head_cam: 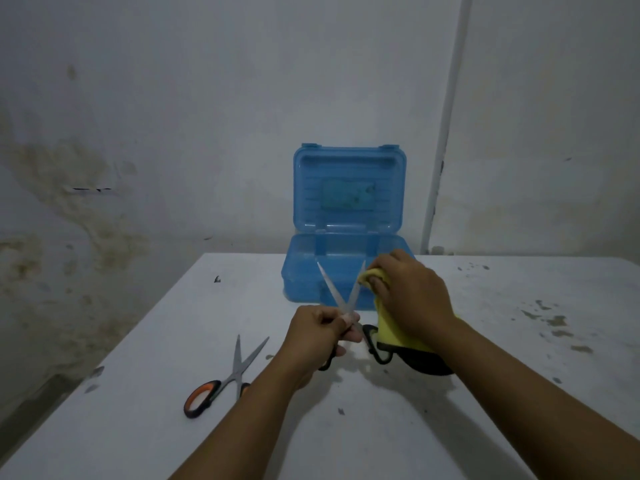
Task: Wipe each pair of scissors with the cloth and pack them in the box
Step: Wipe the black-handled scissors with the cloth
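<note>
Toward the tabletop's (138, 341) near-left corner, an orange-handled pair of scissors (227, 377) is left lying with blades spread, not yet packed. At the middle, a black-handled pair of scissors (343, 306) is gripped near the pivot by the curled fingers of the left hand (320, 332), while a yellow cloth (398, 327) is pinched around the right blade by the right hand (412, 289). Behind them, at the far edge, the blue box (346, 216) is standing open; a cut could be caused if the cloth slips off the open blades.

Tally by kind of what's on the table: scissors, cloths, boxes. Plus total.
Scissors: 2, black-handled steel scissors held open in the left hand, orange-and-black-handled steel scissors lying on the white table
Cloths: 1, yellow cloth gripped by the right hand
Boxes: 1, open translucent blue plastic box
Total: 4
</note>
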